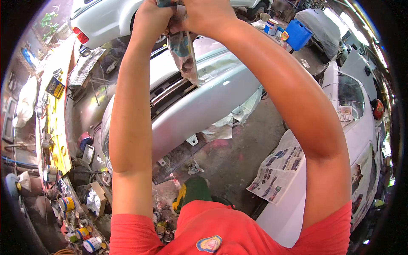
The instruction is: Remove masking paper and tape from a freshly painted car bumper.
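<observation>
Both arms are raised, and my hands meet at the top edge of the view, where their upper parts are cut off. My left hand (154,19) is curled beside a teal and dark part of a bundle. My right hand (205,16) grips the same bundle, a clear plastic bag or wrap (185,60) with dark and teal patches. It hangs below my hands, in front of a silver car bumper (210,92) with a dark grille opening (173,95). The bundle's exact contents cannot be made out. Masking paper (220,127) hangs from the bumper's lower edge.
A silver pickup (102,22) stands behind. At the right is a white car (360,124), with newspaper (277,169) on a white panel nearby. Paint cans (67,204) crowd the lower left beside a yellow board (59,127). A blue jerrycan (298,34) stands at the upper right.
</observation>
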